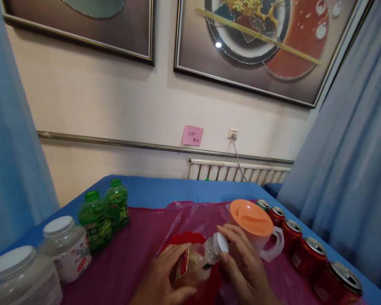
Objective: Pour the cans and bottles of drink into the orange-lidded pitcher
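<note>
My left hand (166, 277) is wrapped round the body of a small clear plastic bottle (195, 260) with a red-and-white label, tilted toward the right. My right hand (243, 264) pinches the bottle's white cap (222, 243) with fingers and thumb. The bottle hangs over a red bowl (180, 241) standing on a dark pink plastic sheet (136, 250). A clear pitcher with an orange lid (250, 217) stands just behind my right hand.
Two green bottles (96, 224) and two white-lidded jars (66, 245) stand at the left. A row of several red cans (307, 254) runs along the right edge of the blue-covered table (165, 190). Blue curtains hang on both sides, and a radiator sits behind.
</note>
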`<control>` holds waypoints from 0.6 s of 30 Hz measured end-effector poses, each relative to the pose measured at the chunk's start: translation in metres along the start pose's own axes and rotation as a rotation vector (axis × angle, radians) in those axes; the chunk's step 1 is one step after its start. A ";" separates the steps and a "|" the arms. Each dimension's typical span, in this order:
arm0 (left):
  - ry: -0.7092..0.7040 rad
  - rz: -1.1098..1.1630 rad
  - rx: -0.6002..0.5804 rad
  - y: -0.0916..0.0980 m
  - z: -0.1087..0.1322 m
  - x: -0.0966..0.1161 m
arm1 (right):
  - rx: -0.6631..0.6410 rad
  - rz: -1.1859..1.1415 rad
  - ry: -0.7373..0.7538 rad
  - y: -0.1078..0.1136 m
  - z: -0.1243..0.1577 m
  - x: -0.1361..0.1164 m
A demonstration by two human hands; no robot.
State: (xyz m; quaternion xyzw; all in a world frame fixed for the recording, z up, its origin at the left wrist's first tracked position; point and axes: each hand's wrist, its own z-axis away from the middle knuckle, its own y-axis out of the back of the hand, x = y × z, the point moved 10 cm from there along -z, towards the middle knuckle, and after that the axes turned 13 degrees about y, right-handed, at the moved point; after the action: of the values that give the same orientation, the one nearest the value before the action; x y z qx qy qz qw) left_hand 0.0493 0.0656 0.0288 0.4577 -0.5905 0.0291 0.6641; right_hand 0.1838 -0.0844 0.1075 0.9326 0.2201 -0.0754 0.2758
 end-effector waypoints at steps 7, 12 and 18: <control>-0.006 -0.030 0.015 0.001 -0.001 0.001 | -0.051 -0.016 0.040 -0.002 -0.012 -0.012; -0.014 -0.015 0.006 0.001 0.000 0.004 | -0.079 -0.036 0.108 0.000 -0.021 -0.025; -0.007 -0.002 -0.006 0.003 0.002 0.012 | -0.070 -0.033 0.117 0.000 -0.022 -0.026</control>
State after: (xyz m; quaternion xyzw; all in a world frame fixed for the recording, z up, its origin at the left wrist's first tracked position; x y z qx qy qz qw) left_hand 0.0499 0.0603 0.0398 0.4563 -0.5925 0.0249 0.6634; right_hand 0.1612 -0.0824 0.1329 0.9215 0.2538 -0.0175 0.2936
